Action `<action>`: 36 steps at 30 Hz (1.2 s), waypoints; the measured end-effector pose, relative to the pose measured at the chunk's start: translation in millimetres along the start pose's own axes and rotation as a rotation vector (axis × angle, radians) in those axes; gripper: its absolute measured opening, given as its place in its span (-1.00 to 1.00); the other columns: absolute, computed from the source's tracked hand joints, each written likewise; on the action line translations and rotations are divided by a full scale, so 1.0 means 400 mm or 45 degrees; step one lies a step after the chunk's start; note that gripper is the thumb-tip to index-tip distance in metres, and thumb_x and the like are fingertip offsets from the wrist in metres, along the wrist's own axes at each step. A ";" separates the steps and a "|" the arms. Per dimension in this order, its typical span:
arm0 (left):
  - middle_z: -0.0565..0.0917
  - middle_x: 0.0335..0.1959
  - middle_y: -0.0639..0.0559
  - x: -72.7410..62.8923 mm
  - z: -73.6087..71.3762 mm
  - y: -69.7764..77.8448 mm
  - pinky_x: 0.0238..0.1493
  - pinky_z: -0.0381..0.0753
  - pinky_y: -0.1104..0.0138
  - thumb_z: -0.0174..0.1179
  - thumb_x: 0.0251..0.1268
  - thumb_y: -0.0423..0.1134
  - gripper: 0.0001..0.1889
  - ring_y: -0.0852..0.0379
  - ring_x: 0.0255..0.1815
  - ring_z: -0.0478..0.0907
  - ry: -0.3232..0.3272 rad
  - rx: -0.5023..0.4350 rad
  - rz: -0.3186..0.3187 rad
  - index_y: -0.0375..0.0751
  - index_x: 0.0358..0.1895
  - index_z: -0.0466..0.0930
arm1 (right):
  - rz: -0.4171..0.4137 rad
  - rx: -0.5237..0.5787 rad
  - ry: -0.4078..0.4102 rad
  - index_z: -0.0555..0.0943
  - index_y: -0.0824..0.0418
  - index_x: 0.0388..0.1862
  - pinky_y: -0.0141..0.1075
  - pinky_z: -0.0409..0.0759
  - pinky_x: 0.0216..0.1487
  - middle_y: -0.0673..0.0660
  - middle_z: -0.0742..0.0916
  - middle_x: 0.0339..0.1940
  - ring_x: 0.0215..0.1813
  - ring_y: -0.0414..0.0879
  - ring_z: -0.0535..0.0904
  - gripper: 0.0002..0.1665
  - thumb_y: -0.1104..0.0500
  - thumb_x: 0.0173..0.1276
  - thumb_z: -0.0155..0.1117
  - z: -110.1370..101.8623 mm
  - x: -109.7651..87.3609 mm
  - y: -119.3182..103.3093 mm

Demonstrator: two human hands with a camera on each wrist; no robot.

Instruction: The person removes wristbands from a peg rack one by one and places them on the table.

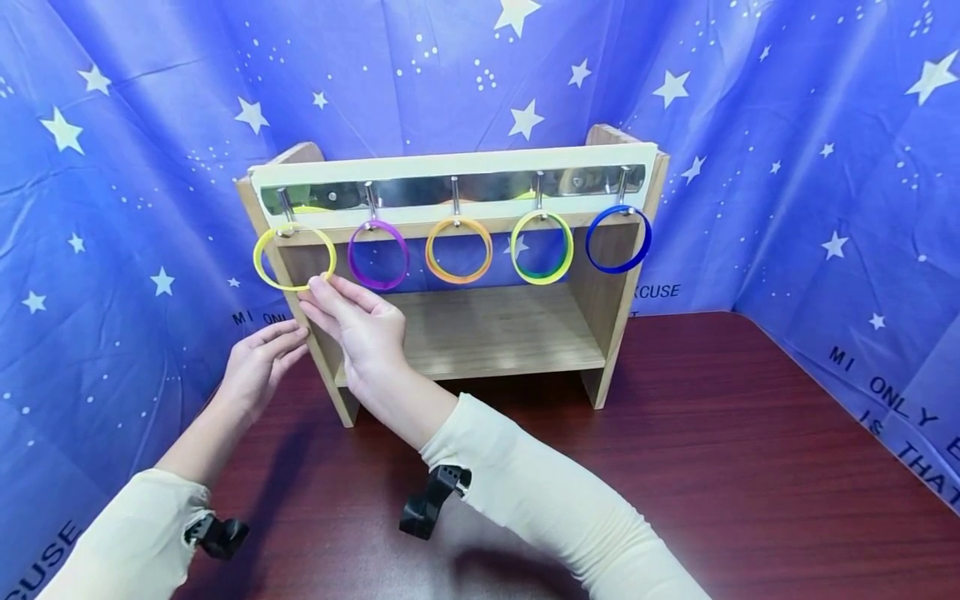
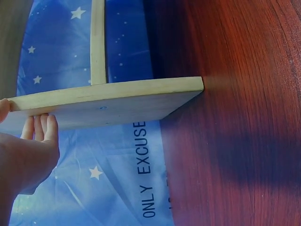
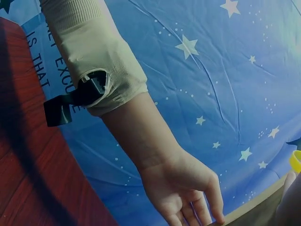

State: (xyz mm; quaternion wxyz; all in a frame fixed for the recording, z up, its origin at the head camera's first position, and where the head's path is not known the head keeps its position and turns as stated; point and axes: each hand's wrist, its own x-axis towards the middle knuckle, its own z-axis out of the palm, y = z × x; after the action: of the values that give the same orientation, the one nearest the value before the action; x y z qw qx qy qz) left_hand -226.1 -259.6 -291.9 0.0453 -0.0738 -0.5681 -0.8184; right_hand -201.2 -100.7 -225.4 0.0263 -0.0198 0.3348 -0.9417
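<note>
My right hand (image 1: pixel 367 329) pinches the lower rim of a yellow ring (image 1: pixel 258 258) between thumb and fingers. The top of this ring is right at the tip of the leftmost metal hook (image 1: pixel 283 202) on the wooden rack. My left hand (image 1: pixel 258 367) touches the rack's left side panel (image 2: pixel 127 106), its straight fingers (image 2: pixel 51 128) on the outer face and its thumb at the front edge. The right wrist view shows the left hand (image 3: pixel 181 190) at that panel, with the yellow ring (image 3: pixel 296 161) at the right border.
A purple ring (image 1: pixel 352 262), an orange ring (image 1: pixel 430 254), a yellow-green ring (image 1: pixel 568 250) and a blue ring (image 1: pixel 645 242) hang from the other hooks. The rack has a lower shelf (image 1: pixel 495 329) and stands on a dark red table (image 1: pixel 697 433). Starry blue curtains (image 1: pixel 420 92) surround it.
</note>
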 end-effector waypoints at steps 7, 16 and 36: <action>0.71 -0.33 0.16 0.001 -0.001 0.001 -0.11 0.69 0.54 0.06 0.32 -0.51 -0.76 0.34 -0.25 0.67 -0.006 0.005 -0.004 -0.11 -0.33 0.66 | 0.000 -0.002 -0.032 0.68 0.41 -0.16 -0.15 0.74 -0.03 0.43 0.73 -0.08 -0.04 0.23 0.70 -0.78 0.45 0.18 0.33 -0.002 -0.007 -0.013; 0.70 -0.33 0.16 0.002 -0.001 -0.002 -0.12 0.70 0.53 0.07 0.31 -0.52 -0.75 0.34 -0.27 0.67 0.001 0.017 0.010 -0.11 -0.34 0.67 | -0.009 -0.025 -0.091 0.64 0.44 -0.11 -0.13 0.72 0.01 0.48 0.69 -0.02 -0.23 0.04 0.76 -0.76 0.47 0.22 0.29 -0.027 -0.004 -0.025; 0.69 -0.34 0.21 -0.002 0.003 0.005 -0.12 0.69 0.55 0.05 0.34 -0.50 -0.73 0.37 -0.26 0.66 0.013 0.070 -0.010 -0.06 -0.36 0.66 | 0.011 -0.094 -0.156 0.64 0.40 -0.08 -0.11 0.72 0.01 0.46 0.69 -0.02 -0.04 0.19 0.71 -0.75 0.43 0.23 0.30 -0.027 -0.020 -0.046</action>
State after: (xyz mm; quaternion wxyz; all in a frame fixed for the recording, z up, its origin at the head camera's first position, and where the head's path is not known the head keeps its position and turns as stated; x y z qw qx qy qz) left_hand -225.1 -259.3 -289.8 0.0470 -0.0659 -0.5905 -0.8030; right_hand -194.4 -79.2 -222.5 0.0502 -0.0770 0.3672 -0.9256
